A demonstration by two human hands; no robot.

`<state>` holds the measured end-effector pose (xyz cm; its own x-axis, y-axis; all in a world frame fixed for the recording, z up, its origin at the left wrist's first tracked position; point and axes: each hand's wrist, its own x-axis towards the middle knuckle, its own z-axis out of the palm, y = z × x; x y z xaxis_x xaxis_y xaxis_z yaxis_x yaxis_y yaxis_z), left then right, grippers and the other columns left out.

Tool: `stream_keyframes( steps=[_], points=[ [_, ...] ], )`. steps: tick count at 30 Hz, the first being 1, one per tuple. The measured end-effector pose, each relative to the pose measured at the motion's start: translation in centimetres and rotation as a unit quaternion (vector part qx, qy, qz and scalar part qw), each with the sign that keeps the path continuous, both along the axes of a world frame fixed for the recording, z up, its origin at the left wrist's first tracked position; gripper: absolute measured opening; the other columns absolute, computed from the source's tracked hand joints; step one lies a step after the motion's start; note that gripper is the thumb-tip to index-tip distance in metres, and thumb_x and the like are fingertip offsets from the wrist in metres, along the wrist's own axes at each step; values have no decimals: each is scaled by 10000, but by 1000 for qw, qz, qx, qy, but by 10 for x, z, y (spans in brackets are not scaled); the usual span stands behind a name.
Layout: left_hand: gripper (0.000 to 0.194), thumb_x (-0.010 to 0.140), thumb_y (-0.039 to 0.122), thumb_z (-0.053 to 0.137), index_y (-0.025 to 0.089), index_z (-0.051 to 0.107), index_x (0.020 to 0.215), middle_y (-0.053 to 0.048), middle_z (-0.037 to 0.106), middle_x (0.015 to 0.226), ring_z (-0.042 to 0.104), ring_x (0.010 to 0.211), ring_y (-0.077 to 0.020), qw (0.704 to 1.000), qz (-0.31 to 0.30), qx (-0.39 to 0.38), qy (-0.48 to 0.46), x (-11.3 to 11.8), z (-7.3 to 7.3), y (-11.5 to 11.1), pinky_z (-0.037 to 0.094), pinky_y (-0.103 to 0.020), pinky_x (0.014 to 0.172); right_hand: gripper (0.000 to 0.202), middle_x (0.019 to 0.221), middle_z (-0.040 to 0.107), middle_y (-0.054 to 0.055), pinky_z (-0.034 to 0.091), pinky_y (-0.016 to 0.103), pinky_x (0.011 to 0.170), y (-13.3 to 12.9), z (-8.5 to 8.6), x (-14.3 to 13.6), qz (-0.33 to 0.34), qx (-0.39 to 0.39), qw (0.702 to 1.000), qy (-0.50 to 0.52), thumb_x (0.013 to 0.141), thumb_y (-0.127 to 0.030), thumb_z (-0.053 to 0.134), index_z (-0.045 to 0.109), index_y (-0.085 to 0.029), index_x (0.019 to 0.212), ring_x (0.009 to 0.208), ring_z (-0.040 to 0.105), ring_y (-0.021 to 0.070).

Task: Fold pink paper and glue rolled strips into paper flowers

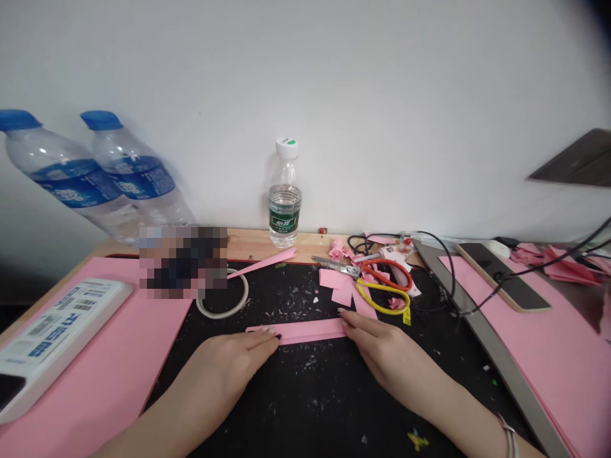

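Note:
A folded strip of pink paper [312,331] lies across the black mat [296,401]. My left hand [233,356] presses its left end, fingers together. At the other end, my right hand [382,343] holds the strip with its fingers closed over the edge; its thumb is mostly hidden. Just beyond the right hand, scissors with red and yellow handles [386,303] rest among small pink paper pieces [341,296]. A roll of clear tape [245,296] lies flat past my left hand, touching a narrow pink paper strip [267,259].
Two large blue-capped bottles [138,178] and a small water bottle [285,203] stand by the wall. Pink sheets [157,331] lie left under a white box [71,337]. At right, a phone [503,277] and black cables [449,273] lie over a grey laptop [491,362] and pink paper.

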<state>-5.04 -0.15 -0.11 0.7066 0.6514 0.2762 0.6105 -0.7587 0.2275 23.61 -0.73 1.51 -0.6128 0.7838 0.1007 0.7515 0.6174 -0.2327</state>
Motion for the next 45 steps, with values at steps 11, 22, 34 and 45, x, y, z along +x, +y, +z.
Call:
stream_keyframes(
  steps=[11,22,34,45],
  points=[
    [367,878,137,406,82,597,1186,-157,588,1259,616,1097,-266,998,3,14,61,28,-5,-10,552,-406,877,553,1440,352,251,412,473,1043,-13,-12,-27,36,-1,998,-58,861,-216,529,433,28,1348,1317,375,347],
    [438,885,129,409,103,480,1317,-125,502,1366,481,1257,-230,998,5,-42,37,32,-15,-11,469,-384,1003,589,1488,280,193,343,469,1088,-12,-14,-36,30,-49,998,-38,866,-197,519,361,-35,1409,1366,294,304],
    [411,914,178,355,65,558,1253,-142,544,1313,578,1151,-258,992,103,-21,66,19,-11,-18,536,-401,906,435,1447,384,184,470,392,1001,-10,-12,-11,-75,-6,995,-63,909,-152,387,509,-42,1312,1256,481,277],
    [321,921,160,390,162,681,1058,-90,632,1218,588,1132,-304,996,74,40,40,11,-14,-4,462,-561,933,275,1278,572,169,466,451,991,7,-19,3,-121,81,988,41,929,-202,458,618,-110,1133,1199,522,284]
  ],
)
